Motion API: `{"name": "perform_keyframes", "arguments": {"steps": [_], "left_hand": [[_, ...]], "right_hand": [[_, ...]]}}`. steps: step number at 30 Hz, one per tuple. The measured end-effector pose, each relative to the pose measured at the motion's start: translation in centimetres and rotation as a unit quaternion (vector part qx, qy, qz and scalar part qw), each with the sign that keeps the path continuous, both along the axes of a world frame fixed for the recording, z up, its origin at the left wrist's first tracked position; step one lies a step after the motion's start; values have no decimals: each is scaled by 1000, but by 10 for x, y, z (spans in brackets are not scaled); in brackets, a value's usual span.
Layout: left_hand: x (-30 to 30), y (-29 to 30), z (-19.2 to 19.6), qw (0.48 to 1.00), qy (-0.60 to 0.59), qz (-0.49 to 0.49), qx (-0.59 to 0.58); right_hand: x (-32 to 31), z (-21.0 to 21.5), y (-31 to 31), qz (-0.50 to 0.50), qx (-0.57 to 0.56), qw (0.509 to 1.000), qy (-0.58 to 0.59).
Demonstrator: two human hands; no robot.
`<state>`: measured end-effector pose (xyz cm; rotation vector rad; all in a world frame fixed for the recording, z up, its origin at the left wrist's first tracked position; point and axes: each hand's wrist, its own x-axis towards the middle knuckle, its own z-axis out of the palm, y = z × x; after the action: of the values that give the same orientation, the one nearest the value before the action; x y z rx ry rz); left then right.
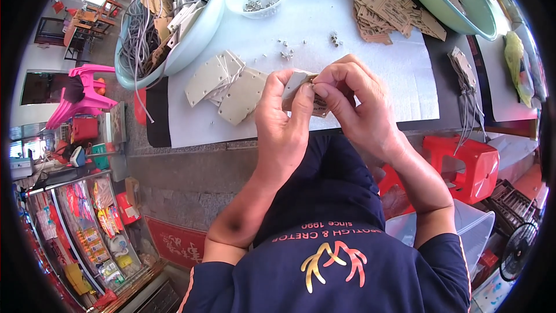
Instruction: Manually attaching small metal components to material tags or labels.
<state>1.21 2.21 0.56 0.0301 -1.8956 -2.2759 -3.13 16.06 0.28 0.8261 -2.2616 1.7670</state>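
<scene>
My left hand [282, 124] is closed round a small cardboard card [318, 106], grey on one side and brown with print on the other. The thumb of that hand lies along the card's edge. Thumb and forefinger of my right hand [362, 104] pinch at the same edge, touching the left thumb; whatever is between them is too small to make out. Beside my left hand, several grey cards with small holes [242, 95] lie overlapping on the white sheet [405, 75]. Tiny loose metal fittings [286, 55] are scattered just beyond my hands.
A pale blue basin [211, 23] of grey cords and cards stands at far left. A clear tub [231, 1] holds more metal fittings. Brown printed cards [379, 8] are heaped near another basin [483, 14] at far right. Corded cards [463, 72] hang above a red stool [478, 165].
</scene>
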Motion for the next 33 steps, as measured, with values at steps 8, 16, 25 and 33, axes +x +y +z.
{"name": "perform_keyframes", "arguments": {"steps": [8,16,25,33], "left_hand": [[2,3,-5,998,34,10,-47],[2,4,-4,997,46,16,-65],[3,3,-4,994,61,24,-87],[4,3,-5,985,81,27,-150]], "right_hand": [[2,-5,-3,-18,-21,1000,14],[5,-7,-6,-35,-42,998,12],[5,-11,-7,-34,-69,997,-17],[7,-14,-6,-33,-87,995,24]]}}
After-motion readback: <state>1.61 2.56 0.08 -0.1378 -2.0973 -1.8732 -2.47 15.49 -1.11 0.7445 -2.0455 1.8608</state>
